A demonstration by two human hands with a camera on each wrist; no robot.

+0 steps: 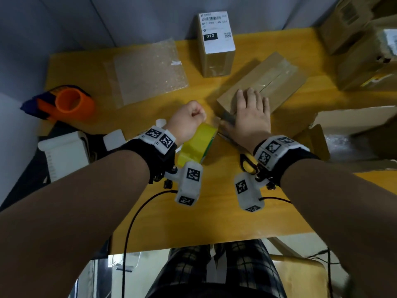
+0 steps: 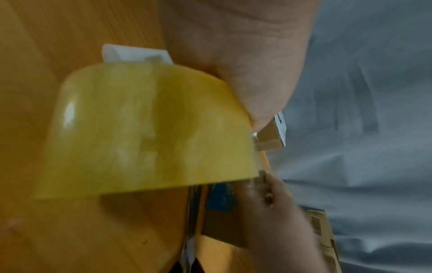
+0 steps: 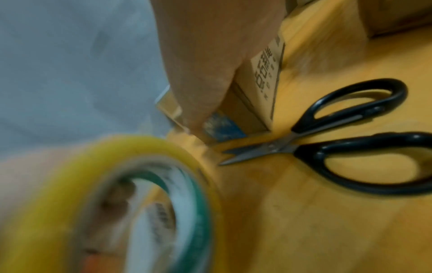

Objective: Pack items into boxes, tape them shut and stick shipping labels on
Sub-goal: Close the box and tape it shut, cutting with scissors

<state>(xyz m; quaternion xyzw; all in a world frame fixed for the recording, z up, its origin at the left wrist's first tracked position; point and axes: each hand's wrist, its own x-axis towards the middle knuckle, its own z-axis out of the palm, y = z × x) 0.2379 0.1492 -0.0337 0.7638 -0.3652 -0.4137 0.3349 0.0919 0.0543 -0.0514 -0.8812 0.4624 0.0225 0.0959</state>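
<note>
Worktop (image 1: 150, 211) of yellow wood, seen from the head view, with packing gear spread over it. Left hand (image 1: 189, 119) sits near centre, fingers curled in a closed grip around a yellow tape roll (image 1: 197, 145), which stands on edge under the wrist. The right wrist view shows fingers inside the roll's core (image 3: 112, 203). A clear strip of tape runs from the roll toward 3 o'clock, to the near end of a flat cardboard box (image 1: 262, 82).

Right hand (image 1: 251, 110) lies palm down on that box's near end, fingers straight and spread, grip open, pressing the cardboard. The box lies slantwise, its long axis running toward 1 o'clock from the hand, with clear tape already along its top seam.

Scissors (image 3: 327, 144) with black handles lie on the worktop just beside the box, at 5 o'clock from it in the head view, mostly hidden there under the right wrist; blades are slightly apart.

At 12 o'clock stands an upright sealed box (image 1: 217, 44) bearing a white shipping label (image 1: 217, 31) with a barcode and "010". A bubble-wrap sheet (image 1: 148, 69) lies flat at 11 o'clock. An orange tape dispenser (image 1: 68, 104) sits at 9 o'clock on the worktop's left edge. More cardboard boxes (image 1: 361, 44) are stacked at 2 o'clock, and an opened carton (image 1: 354, 123) lies at 3 o'clock.
</note>
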